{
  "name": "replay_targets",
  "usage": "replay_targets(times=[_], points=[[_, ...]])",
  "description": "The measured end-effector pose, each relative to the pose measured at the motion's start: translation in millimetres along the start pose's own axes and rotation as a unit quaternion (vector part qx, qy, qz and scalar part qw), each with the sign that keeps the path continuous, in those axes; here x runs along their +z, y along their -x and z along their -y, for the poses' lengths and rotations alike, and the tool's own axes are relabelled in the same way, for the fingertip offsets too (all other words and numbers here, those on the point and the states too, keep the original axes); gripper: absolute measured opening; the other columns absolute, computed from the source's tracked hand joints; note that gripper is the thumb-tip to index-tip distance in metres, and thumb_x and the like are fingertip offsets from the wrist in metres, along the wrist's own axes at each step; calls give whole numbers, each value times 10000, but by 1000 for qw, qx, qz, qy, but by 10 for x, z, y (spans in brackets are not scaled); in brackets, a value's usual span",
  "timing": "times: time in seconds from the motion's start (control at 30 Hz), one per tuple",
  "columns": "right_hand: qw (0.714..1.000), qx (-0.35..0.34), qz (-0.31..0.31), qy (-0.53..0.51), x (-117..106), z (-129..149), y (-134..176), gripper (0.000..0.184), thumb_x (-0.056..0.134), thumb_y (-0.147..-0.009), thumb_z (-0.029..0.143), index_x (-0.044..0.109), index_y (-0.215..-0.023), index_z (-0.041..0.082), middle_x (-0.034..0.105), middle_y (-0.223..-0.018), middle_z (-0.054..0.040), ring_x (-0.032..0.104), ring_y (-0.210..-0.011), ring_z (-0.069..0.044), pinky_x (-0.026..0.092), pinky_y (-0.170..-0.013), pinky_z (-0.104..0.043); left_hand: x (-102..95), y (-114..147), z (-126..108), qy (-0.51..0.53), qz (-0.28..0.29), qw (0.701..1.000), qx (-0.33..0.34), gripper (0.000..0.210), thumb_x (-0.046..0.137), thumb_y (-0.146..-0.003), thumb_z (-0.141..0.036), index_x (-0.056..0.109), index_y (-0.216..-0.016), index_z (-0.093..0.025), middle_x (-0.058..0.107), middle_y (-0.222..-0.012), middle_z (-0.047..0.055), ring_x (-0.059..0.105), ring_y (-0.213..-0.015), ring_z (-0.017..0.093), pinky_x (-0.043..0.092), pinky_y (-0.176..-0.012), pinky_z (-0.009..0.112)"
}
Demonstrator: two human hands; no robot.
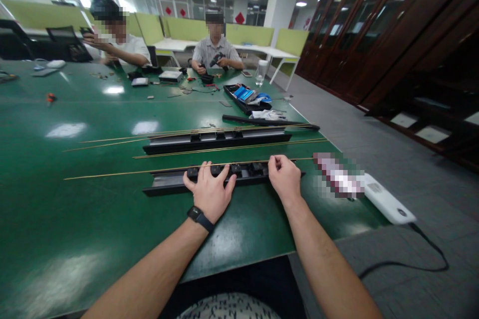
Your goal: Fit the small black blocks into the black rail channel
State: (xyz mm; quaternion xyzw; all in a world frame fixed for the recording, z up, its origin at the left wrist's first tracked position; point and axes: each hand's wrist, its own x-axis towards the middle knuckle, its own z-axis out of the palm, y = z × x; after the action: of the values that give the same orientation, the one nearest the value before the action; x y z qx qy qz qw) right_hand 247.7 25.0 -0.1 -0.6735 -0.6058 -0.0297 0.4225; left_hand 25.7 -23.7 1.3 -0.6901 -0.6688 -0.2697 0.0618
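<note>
In front of me a black channel rail (168,184) lies lengthwise on the green table, with several small black blocks (256,168) seated in it. A thin brass-coloured rod (112,176) runs along the rail and sticks out past both ends. My left hand (211,192), wearing a dark watch, rests with fingers spread over the blocks and rod. At the rail's right end, my right hand (283,175) is closed in a pinch on the rod; its fingertips are partly hidden. Behind lies a second black rail (217,142) with blocks in it, and more loose rods (228,149) lie beside it.
A white power bank-like device (389,202) with a black cable sits at the right edge beside a blurred reddish object (337,174). Farther back are a black bar (269,122), white gloves (267,114), a black tray (243,99) and a glass (261,72). Two people sit opposite.
</note>
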Motion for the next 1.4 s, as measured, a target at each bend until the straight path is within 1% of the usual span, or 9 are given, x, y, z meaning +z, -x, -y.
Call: replay_targets(times=[0.07, 0.23, 0.4, 0.5, 0.73, 1.03, 1.23, 1.4], points=[[1000, -7, 4, 8, 5, 8, 5, 347, 495, -1011, 420, 741, -895, 205, 744, -792, -70, 668, -778, -221, 444, -763, -326, -3, -2, -2, -4, 2, 1000, 0, 386, 530, -1034, -514, 734, -1334, -378, 604, -1505, 202, 489, -1458, 370, 140, -1175, 760], [999, -36, 21, 0, 17, 47, 37, 342, 491, -1014, 411, 755, -926, 212, 738, -795, -62, 654, -774, -213, 450, -772, -321, -7, -1, -3, -10, 2, 1000, 3, 391, 527, -1036, -514, 728, -1342, -378, 602, -1506, 206, 484, -1463, 364, 142, -1175, 758], [1000, -10, -1, -8, 16, 2, 15, 333, 506, -1009, 431, 744, -947, 207, 757, -824, -71, 680, -802, -221, 460, -797, -327, -12, 3, 2, -1, 1, 1000, 4, 394, 527, -1036, -515, 731, -1340, -369, 600, -1506, 213, 487, -1461, 364, 142, -1177, 756], [1000, -2, -12, 3, 27, -29, 2, 340, 493, -1010, 431, 724, -906, 205, 748, -802, -73, 677, -786, -223, 456, -790, -330, -11, 2, 2, 1, 3, 1000, 2, 394, 533, -1032, -521, 735, -1335, -371, 605, -1501, 204, 489, -1457, 369, 150, -1176, 751], [1000, -25, 8, -3, 31, 17, 24, 347, 483, -1022, 433, 735, -923, 215, 747, -807, -67, 668, -797, -219, 456, -777, -320, -9, -2, -3, 3, 1, 1000, 0, 397, 519, -1035, -517, 736, -1334, -369, 604, -1504, 192, 485, -1452, 376, 139, -1179, 752], [1000, 12, -16, -8, 6, -4, 7, 315, 508, -1006, 422, 729, -930, 210, 754, -819, -65, 685, -797, -221, 465, -795, -326, -16, -2, 2, 8, -1, 1000, 4, 379, 534, -1033, -503, 743, -1321, -370, 614, -1484, 207, 488, -1453, 373, 144, -1171, 758], [1000, -20, 5, -4, 26, 24, 29, 334, 489, -1026, 424, 728, -925, 213, 736, -796, -60, 672, -786, -213, 458, -781, -315, -22, 0, 1, 7, -2, 1000, 6, 378, 535, -1035, -501, 741, -1322, -367, 615, -1476, 215, 493, -1451, 364, 149, -1169, 760], [1000, -1, -9, -9, 19, 5, 11, 333, 506, -1010, 442, 728, -930, 207, 755, -824, -65, 681, -797, -214, 460, -798, -316, -9, -3, 6, 5, -5, 1000, 6, 371, 559, -1026, -504, 743, -1316, -366, 617, -1475, 212, 500, -1444, 371, 158, -1163, 765]])
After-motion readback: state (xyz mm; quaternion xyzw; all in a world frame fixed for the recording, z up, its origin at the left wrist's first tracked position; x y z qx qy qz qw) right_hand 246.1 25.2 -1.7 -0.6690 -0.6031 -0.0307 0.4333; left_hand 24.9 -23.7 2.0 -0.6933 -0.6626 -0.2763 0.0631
